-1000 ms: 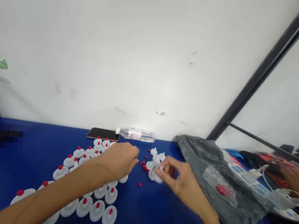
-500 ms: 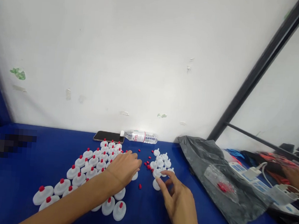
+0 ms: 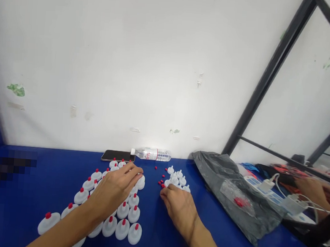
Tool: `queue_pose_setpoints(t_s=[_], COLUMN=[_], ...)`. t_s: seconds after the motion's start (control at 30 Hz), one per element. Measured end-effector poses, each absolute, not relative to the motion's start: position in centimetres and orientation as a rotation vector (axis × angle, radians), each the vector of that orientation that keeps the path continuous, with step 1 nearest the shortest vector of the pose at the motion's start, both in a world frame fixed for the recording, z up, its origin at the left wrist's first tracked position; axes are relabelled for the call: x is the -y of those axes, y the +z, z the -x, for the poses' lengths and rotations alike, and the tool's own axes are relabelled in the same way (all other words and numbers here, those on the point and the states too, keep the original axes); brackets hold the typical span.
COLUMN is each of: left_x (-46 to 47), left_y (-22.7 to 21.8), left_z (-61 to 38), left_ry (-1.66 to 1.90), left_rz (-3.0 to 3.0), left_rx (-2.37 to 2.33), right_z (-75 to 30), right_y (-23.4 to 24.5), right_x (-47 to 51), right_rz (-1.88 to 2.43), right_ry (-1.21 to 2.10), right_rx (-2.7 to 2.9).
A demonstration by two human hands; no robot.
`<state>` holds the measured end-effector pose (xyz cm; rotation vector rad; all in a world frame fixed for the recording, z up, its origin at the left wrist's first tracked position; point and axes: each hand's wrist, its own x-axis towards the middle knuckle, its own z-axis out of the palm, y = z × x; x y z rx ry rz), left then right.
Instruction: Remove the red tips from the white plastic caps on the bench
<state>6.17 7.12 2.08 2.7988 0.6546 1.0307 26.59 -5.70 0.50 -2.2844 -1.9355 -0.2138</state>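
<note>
My left hand (image 3: 124, 179) reaches over the right side of a group of white disc-shaped nozzle caps (image 3: 135, 233) with red tips. Its fingers are closed on a white nozzle cap (image 3: 141, 181) at the group's far right; the fingers cover that cap's top. My right hand (image 3: 179, 206) is closed, its fingertips pinched together beside small loose red tips (image 3: 162, 185). Whatever lies between those fingertips is hidden. Just beyond the right hand sits a small cluster of white nozzle caps (image 3: 182, 181) with bare spouts. My left forearm hides part of the larger group.
A phone (image 3: 116, 156) and a clear water bottle (image 3: 153, 154) lie along the wall. Right of my hand is a grey plastic bag (image 3: 215, 173) with a clear packet of red pieces (image 3: 239, 199) on it. Beyond are a power strip (image 3: 276, 199) with chargers and another person's hand (image 3: 311, 188).
My left hand has moved left to the group's edge. My right hand's open pinch has closed, and its fingertips are now nearer the red tips. A loose red tip between the hands is no longer visible.
</note>
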Motion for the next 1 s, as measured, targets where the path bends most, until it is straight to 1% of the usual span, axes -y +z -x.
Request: queue_pose_setpoints(t_s=[0.13, 0.2, 0.23, 0.3, 0.37, 0.4, 0.43, 0.53, 0.77, 1.0], left_x=[-6.3, -5.6, -5.3, -4.8, -4.7, -4.7, -4.8, -5.5, -6.4, -6.1], left_y=[1.9, 1.9, 2.0, 2.0, 2.0, 1.9, 1.8, 1.0, -1.1, -0.6], left_z=[-6.3, -6.6, -6.7, -6.9, -7.0, -7.0, -7.0, -7.0, -7.4, -7.2], left_ry=[1.141, 1.179, 1.194, 1.227, 1.254, 1.261, 1.262, 1.233, 1.054, 0.850], left_rz=[-2.664, -2.604, -2.579, -2.531, -2.495, -2.485, -2.485, -2.541, -2.768, -2.922], left_rx=[-0.591, -0.557, -0.542, -0.527, -0.525, -0.526, -0.527, -0.503, -0.514, -0.738], right_z=[-28.3, -28.7, -28.8, -28.5, -28.0, -27.8, -27.6, -27.2, -26.6, -27.0], right_y=[2.9, 4.3, 4.9, 5.6, 5.4, 5.0, 4.5, 3.4, 2.5, 1.6], right_x=[4.7, 4.5, 4.4, 4.1, 3.7, 3.4, 3.1, 2.7, 3.4, 2.9], right_rz=[2.053, 1.863, 1.770, 1.601, 1.483, 1.453, 1.444, 1.471, 1.429, 1.436], right_ry=[-0.308, -0.252, -0.157, 0.137, 0.401, 0.466, 0.478, 0.363, 0.212, 0.185], right_rx=[1.769, 1.652, 1.643, 1.735, 1.866, 1.907, 1.925, 1.908, 1.922, 1.899])
